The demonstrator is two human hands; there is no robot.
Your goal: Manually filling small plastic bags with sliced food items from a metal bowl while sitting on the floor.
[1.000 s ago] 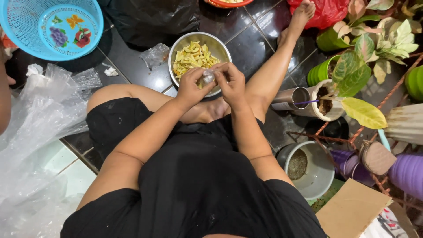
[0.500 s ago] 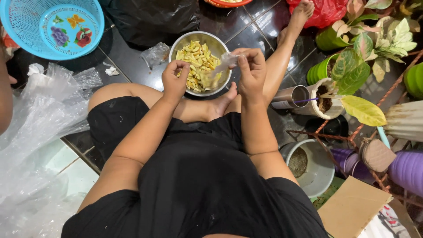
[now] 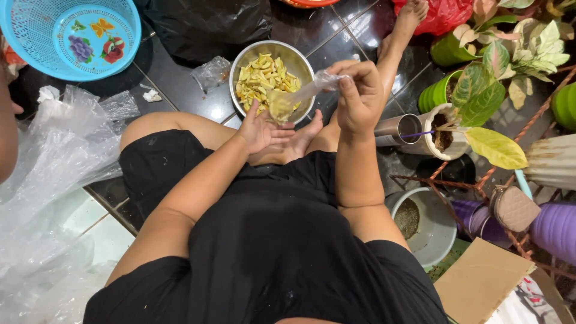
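A steel bowl (image 3: 299, 58) of yellow chip-like snack pieces (image 3: 264, 78) stands on the dark tiled floor in front of my crossed legs. My right hand (image 3: 360, 96) is raised to the right of the bowl and pinches the neck of a small clear plastic bag (image 3: 295, 99) partly filled with those pieces. The bag hangs slanted down to the left. My left hand (image 3: 263, 129) is under it, palm up with fingers apart, touching the bag's filled bottom end at the bowl's near rim.
A blue plastic basket (image 3: 66, 36) sits far left, a black bag (image 3: 204, 24) behind the bowl. Crumpled clear plastic (image 3: 42, 180) lies left. Potted plants (image 3: 480, 90), a metal cup (image 3: 399, 127), a white bucket (image 3: 429, 231) and cardboard (image 3: 486, 288) crowd the right.
My right hand has lifted the small bag up and to the right, stretching it out. My left hand has opened and dropped beneath the bag's bottom.
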